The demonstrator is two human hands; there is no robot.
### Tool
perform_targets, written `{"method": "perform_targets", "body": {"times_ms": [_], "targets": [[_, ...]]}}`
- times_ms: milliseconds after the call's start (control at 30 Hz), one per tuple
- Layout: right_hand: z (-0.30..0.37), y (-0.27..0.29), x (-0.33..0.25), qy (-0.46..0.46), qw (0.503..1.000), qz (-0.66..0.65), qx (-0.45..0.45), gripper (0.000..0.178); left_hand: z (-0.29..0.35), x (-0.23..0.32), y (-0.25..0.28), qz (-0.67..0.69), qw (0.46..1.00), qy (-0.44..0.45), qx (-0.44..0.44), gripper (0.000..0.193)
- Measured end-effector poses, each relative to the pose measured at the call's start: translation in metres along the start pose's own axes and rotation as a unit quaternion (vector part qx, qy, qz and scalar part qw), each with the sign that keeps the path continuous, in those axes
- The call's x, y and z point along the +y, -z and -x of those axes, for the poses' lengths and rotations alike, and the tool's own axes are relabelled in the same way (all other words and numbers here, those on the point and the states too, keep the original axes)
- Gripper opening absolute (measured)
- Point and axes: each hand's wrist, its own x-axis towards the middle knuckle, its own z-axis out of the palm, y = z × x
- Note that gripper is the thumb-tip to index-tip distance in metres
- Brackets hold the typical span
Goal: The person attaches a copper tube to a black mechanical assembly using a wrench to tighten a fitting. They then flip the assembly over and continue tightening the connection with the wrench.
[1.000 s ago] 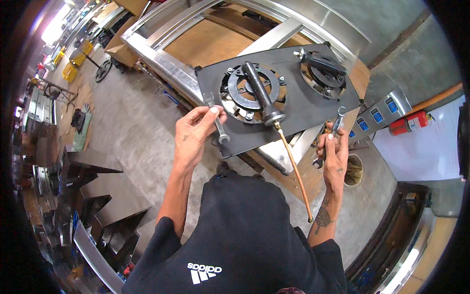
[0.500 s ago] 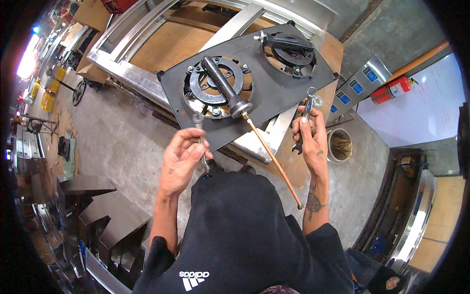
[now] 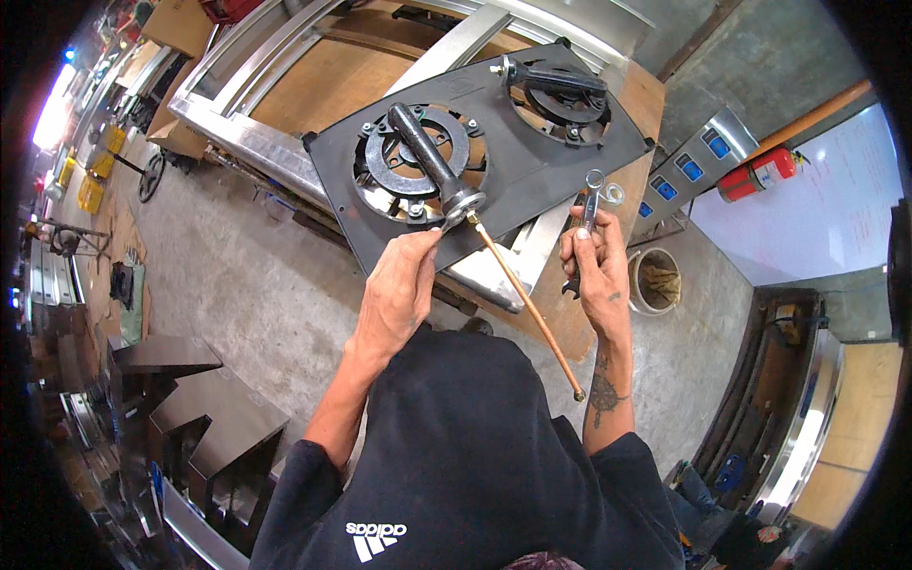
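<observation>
Floor (image 3: 237,256): bucket (image 3: 635,291), tan contents (image 3: 664,289); wrenches (image 3: 589,206) handheld.

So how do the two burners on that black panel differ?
The left burner has a copper pipe attached; the right burner shows none. The left burner's tube slants steeply down the view; the right burner's runs nearly straight across. Both are mostly black, on one panel.

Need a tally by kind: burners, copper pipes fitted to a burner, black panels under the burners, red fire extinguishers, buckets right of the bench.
Burners: 2
Copper pipe: 1
Black panel: 1
Fire extinguisher: 1
Bucket: 1
Total: 6
</observation>
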Motion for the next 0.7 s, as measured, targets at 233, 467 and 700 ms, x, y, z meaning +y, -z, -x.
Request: {"method": "perform_targets", "body": {"times_ms": [233, 467, 700], "targets": [[-0.001, 0.001, 0.0, 0.004, 1.0, -0.001, 0.004, 0.028, 0.005, -0.001, 0.003, -0.048, 0.999, -0.014, 0.002, 0.036], [-0.002, -0.003, 0.001, -0.003, 1.0, -0.007, -0.013, 0.028, 0.0, -0.003, -0.006, -0.043, 0.999, -0.029, 0.011, 0.042], [-0.004, -0.008, 0.001, -0.01, 1.0, -0.013, -0.022, 0.029, -0.015, 0.006, 0.008, -0.099, 0.993, -0.059, 0.012, 0.028]]}}
